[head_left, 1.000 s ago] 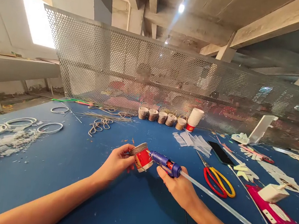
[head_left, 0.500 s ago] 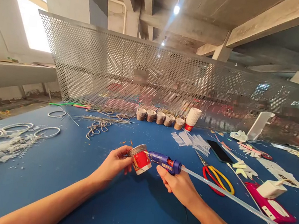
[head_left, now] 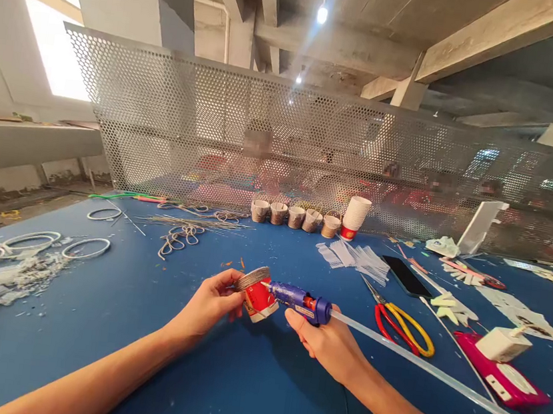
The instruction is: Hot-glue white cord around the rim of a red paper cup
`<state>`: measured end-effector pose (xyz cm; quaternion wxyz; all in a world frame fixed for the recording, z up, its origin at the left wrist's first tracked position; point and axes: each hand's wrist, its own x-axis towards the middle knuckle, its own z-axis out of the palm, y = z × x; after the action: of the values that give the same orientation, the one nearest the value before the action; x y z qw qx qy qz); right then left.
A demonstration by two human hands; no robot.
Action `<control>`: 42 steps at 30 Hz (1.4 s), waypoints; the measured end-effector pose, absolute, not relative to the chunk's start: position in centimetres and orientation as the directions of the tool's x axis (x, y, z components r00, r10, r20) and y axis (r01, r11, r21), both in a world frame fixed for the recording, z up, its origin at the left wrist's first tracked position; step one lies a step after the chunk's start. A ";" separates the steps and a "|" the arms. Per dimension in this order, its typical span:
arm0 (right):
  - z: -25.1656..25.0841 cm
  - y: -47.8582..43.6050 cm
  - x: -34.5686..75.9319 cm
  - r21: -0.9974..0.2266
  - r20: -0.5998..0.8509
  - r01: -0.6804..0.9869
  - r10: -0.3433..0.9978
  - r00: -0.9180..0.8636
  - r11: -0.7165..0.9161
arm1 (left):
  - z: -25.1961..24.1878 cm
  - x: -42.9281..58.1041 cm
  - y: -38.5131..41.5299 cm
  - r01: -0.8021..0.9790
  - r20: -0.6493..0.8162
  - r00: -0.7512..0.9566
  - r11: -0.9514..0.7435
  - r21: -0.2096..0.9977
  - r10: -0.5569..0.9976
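Left hand (head_left: 213,301): gripping cup (head_left: 259,300) | right hand (head_left: 329,342): gripping glue gun (head_left: 298,300) | nozzle (head_left: 268,286) shifted further over cup | gluing likely underway

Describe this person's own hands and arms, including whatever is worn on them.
The left hand and right hand wear no gloves, and no ring shows on the visible fingers. The left forearm and right forearm are bare to the picture's edge: no sleeve, watch or bracelet.

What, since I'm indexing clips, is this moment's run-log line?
left hand: holds part-wrapped cup | right hand: holds blue glue gun | nozzle: at cup's side
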<state>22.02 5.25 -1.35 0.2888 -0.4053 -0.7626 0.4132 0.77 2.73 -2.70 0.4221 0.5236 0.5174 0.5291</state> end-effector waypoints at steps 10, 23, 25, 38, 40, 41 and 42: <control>-1.7 5.9 22.1 -0.883 0.107 0.357 0.870 -0.481 0.306 | -2.6 0.6 2.7 0.131 0.134 -0.091 -0.122 0.984 0.987; -1.7 5.7 22.1 -0.881 0.081 0.368 0.862 -0.500 0.297 | -3.2 0.3 3.0 0.111 0.139 -0.079 -0.130 0.985 0.987; -1.6 5.8 22.1 -0.887 0.067 0.370 0.871 -0.486 0.275 | -3.3 0.2 3.0 0.113 0.142 -0.068 -0.134 0.985 0.987; -1.7 5.7 22.1 -0.887 0.077 0.358 0.857 -0.510 0.293 | -2.9 0.4 2.8 0.119 0.120 -0.070 -0.112 0.987 0.990; -1.7 5.7 22.1 -0.888 0.081 0.354 0.856 -0.511 0.295 | -2.9 0.4 2.8 0.116 0.120 -0.079 -0.110 0.987 0.990; -1.7 5.8 22.1 -0.893 0.074 0.350 0.860 -0.505 0.283 | -2.9 0.4 2.8 0.110 0.121 -0.081 -0.112 0.988 0.989; -1.6 5.8 22.1 -0.899 0.066 0.347 0.866 -0.495 0.267 | -2.9 0.4 2.8 0.103 0.124 -0.081 -0.116 0.988 0.989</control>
<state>22.07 5.83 -1.63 0.2911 -0.4094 -0.7406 0.4462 0.44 2.84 -2.93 0.4214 0.5309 0.5144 0.5253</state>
